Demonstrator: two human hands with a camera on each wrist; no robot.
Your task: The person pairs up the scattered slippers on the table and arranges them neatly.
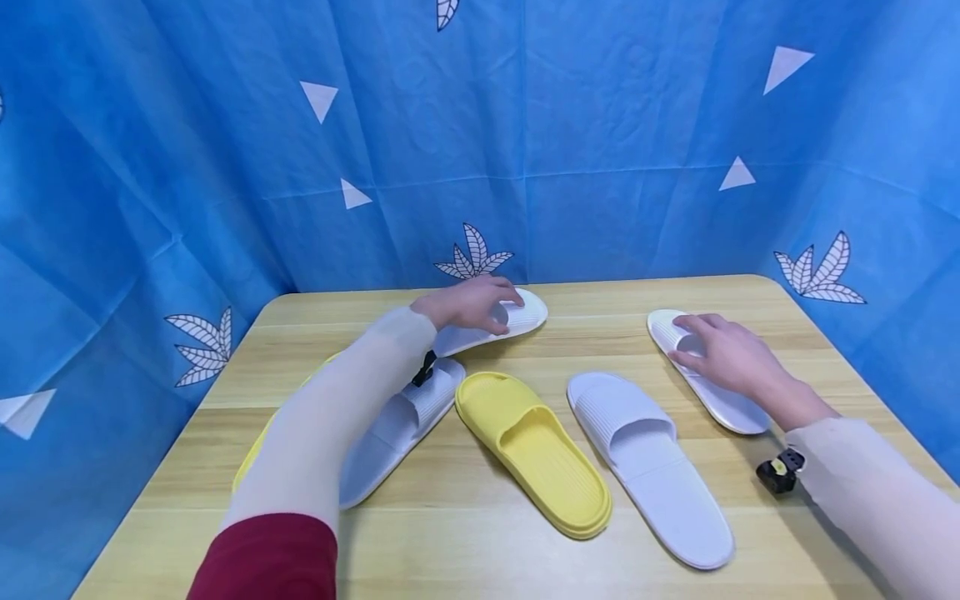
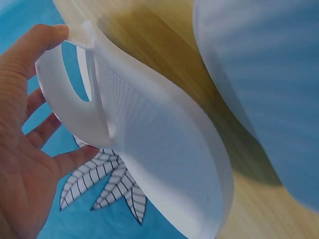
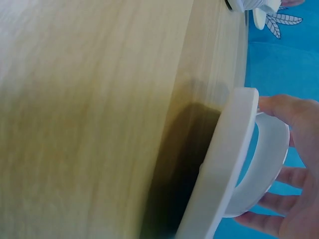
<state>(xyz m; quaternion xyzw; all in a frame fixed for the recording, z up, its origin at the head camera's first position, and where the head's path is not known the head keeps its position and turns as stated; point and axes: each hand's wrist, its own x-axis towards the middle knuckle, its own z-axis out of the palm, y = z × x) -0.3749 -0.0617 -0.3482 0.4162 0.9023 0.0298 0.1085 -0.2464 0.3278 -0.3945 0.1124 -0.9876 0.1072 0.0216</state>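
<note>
At the back of the table, my left hand grips a white slipper by its strap. In the left wrist view the thumb is at one side of that strap and the fingers are at the other; the sole casts a shadow on the wood. Farther right, my right hand holds another white slipper the same way. The right wrist view has this slipper's sole tilted, with a dark shadow beneath it. The hand covers part of its strap in the head view.
A yellow slipper and a pale lavender slipper lie mid-table. Another lavender slipper and a yellow slipper are partly hidden by my left arm. A blue curtain hangs behind the table.
</note>
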